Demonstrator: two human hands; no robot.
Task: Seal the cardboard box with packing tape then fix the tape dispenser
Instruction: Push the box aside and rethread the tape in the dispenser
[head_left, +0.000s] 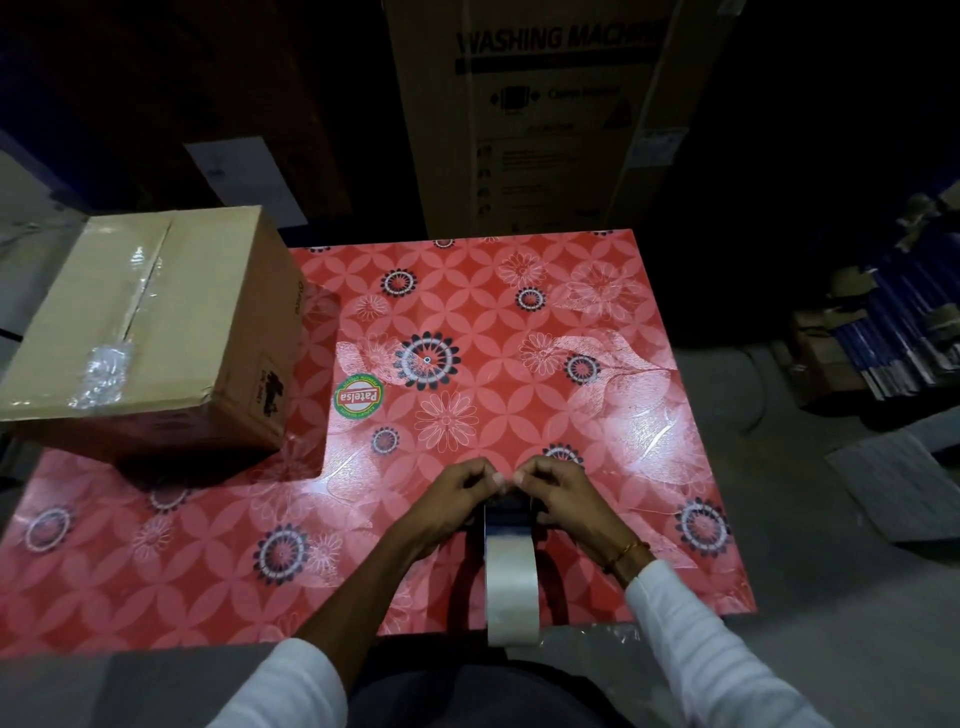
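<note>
1. Tape dispenser (511, 519) in the head view stands at the near edge of the red floral table (519, 322), its tape roll (510, 587) running lengthwise toward the person
2. Left hand (451, 501) and right hand (563, 499) flank its far end equally, fingertips together, pinching something thin above it, probably the tape's end
3. Cardboard box (145, 332) sits far left, top seam taped

Cardboard box (150, 332) blocks left; table (571, 332) centre free
</note>
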